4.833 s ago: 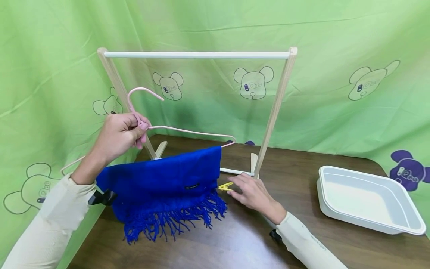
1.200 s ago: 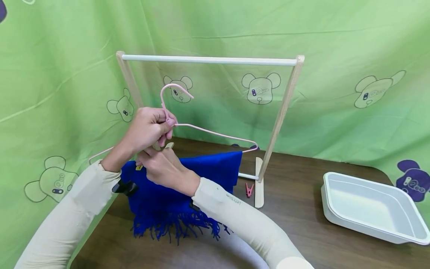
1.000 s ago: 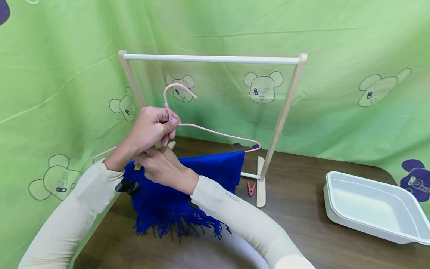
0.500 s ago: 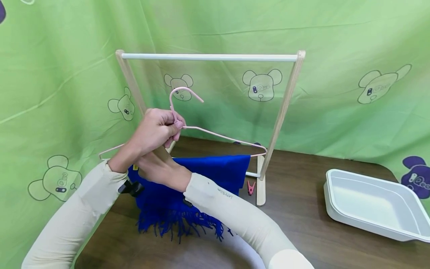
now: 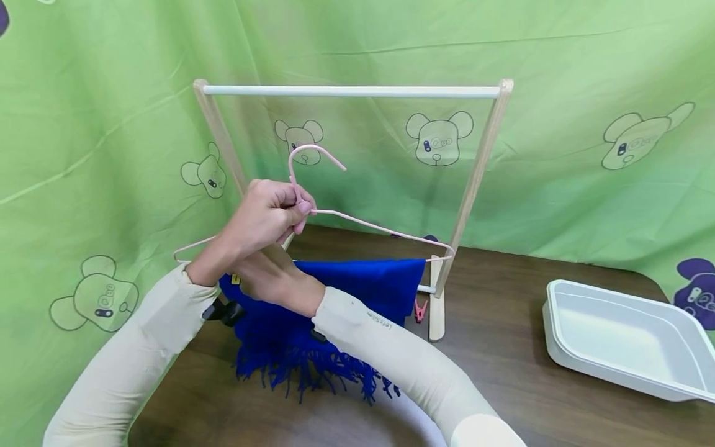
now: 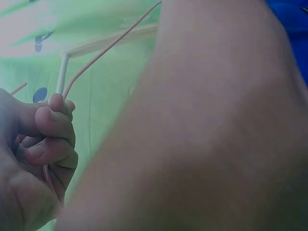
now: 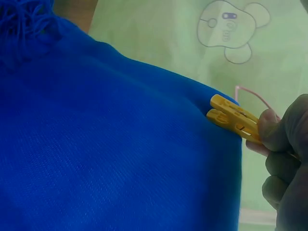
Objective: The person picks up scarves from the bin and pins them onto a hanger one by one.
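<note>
My left hand (image 5: 257,220) grips a pink wire hanger (image 5: 380,228) at its neck, its hook pointing up. Folded over the hanger's lower bar hangs a blue fringed scarf (image 5: 363,282). Crossing beneath the left forearm, my right hand (image 5: 279,279) is at the scarf's left end. The right wrist view shows it pinching a yellow clothespin (image 7: 233,118) by the handle end, the tips at the scarf's upper corner. Whether they have clamped the cloth and bar, I cannot tell. In the left wrist view the right arm blocks much of the scene.
A rack with a white top rail (image 5: 352,91) and wooden posts stands behind the hanger. By its right foot lies a red clothespin (image 5: 420,311). A white plastic tray (image 5: 558,347) sits at the right on the brown table (image 5: 503,385). Green curtains close off the back and left.
Several seconds ago my right hand held the yellow clothespin by the scarf's right end; now both are at the left end. The hanger and scarf have shifted right.
</note>
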A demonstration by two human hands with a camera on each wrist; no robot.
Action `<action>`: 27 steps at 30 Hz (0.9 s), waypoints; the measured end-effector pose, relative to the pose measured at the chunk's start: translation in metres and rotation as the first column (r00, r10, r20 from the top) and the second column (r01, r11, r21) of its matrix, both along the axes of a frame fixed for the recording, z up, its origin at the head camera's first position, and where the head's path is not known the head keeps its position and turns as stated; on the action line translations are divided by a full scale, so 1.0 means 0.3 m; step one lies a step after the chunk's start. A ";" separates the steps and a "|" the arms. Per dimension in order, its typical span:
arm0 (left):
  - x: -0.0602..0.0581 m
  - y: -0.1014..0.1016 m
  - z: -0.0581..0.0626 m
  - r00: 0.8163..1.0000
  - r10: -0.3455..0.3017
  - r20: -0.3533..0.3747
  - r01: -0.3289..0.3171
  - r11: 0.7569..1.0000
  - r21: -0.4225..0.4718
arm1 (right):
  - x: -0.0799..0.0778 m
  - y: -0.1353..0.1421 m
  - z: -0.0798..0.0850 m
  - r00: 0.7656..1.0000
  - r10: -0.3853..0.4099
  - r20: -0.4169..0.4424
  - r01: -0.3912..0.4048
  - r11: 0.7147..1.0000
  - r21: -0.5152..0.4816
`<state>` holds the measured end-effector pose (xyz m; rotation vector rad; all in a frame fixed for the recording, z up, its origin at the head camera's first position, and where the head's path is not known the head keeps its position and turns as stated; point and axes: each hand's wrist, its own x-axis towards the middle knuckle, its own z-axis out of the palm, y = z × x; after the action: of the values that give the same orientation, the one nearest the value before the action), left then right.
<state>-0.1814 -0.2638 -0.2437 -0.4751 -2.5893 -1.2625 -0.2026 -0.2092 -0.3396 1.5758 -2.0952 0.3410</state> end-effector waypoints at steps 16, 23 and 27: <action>-0.012 -0.015 -0.009 0.997 0.080 0.019 -0.080 0.997 0.018 | -0.013 0.051 -0.006 0.995 -0.007 -0.104 -0.020 0.966 -0.258; -0.017 0.010 -0.011 0.997 0.057 0.042 -0.058 0.998 0.018 | -0.013 0.046 0.007 0.998 -0.047 -0.029 0.045 0.998 -0.052; -0.017 0.023 -0.018 0.998 0.032 0.052 -0.033 0.999 0.019 | -0.014 0.037 0.001 0.997 -0.070 -0.043 0.071 0.997 0.008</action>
<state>-0.1866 -0.2570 -0.2492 -0.4000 -2.6128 -1.3055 -0.2069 -0.1982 -0.3392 1.4973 -2.1167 0.2702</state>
